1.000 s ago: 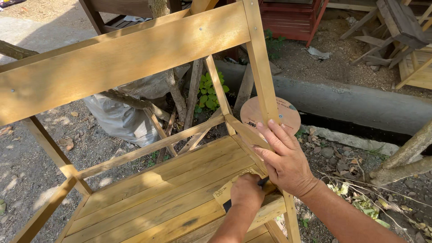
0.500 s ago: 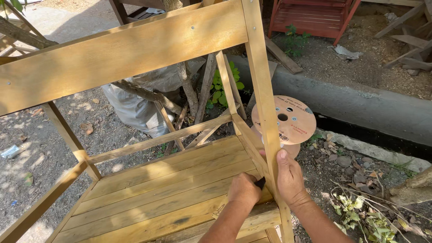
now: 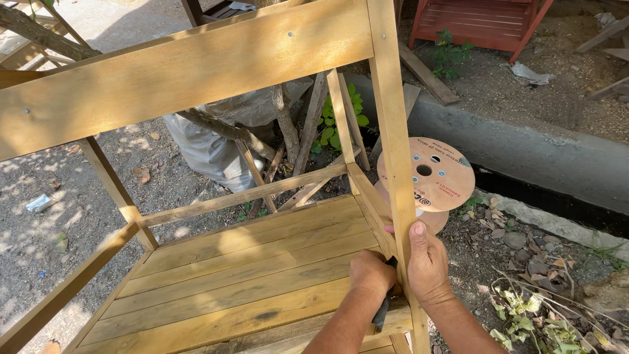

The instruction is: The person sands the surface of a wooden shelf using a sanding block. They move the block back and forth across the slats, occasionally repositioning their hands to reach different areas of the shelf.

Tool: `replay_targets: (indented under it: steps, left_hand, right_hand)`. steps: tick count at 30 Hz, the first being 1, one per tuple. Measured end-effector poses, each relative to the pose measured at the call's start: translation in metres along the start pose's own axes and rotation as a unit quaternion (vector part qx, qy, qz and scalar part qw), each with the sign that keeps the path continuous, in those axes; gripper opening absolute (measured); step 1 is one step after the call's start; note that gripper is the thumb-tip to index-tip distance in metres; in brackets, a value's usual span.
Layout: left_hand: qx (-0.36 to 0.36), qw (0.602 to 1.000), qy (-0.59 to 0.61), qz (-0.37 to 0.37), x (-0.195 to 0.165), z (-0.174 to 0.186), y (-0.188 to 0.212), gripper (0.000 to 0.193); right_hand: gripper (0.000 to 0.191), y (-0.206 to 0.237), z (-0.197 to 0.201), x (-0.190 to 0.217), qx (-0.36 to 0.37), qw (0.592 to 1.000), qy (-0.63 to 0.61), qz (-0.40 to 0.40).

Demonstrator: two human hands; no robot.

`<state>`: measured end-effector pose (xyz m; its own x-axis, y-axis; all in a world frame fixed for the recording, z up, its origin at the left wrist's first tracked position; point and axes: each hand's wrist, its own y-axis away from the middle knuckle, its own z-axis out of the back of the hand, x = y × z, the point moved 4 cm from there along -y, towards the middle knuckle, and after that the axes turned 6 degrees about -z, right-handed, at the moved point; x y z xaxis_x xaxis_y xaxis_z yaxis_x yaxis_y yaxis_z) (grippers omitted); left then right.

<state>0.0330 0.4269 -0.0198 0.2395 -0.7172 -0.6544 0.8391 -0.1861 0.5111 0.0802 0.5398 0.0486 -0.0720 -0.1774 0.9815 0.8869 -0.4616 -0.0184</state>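
Flanking upright post [image 3: 397, 164], both hands [image 3: 400, 272].

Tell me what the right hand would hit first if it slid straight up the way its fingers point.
The right hand grips the upright post, fingers pointing up along it. It would probably meet the slanted brace first; depth is unclear.

Place: you were in an outdoor woodworking yard | bare dirt ground [image 3: 78, 190] | concrete curb [image 3: 524, 151] | tree trunks [image 3: 288, 124] | red painted wooden frame [image 3: 485, 23] | unfinished wooden frame [image 3: 183, 72]
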Motion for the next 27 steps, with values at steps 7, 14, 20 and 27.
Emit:
replay_targets:
  steps: [7,14,20,27]
  left_hand:
    - [0.029,0.999,0.013,-0.012,-0.011,0.001,-0.004,0.018]
    - [0.028,0.999,0.035,-0.022,-0.017,0.011,0.007,0.023]
    - [0.021,0.999,0.007,-0.023,-0.012,0.008,0.003,0.025]
    - [0.045,0.999,0.008,0.012,-0.010,0.017,-0.002,0.022]
  right_hand:
    - [0.079,0.004,0.000,0.004,-0.032,0.999,0.027,0.008]
    - [0.076,0.005,-0.002,0.007,-0.029,1.000,0.007,0.006]
    - [0.077,0.008,-0.005,0.011,-0.025,1.000,0.011,0.001]
    - [0.078,0.005,-0.006,0.004,0.004,0.997,-0.061,-0.041]
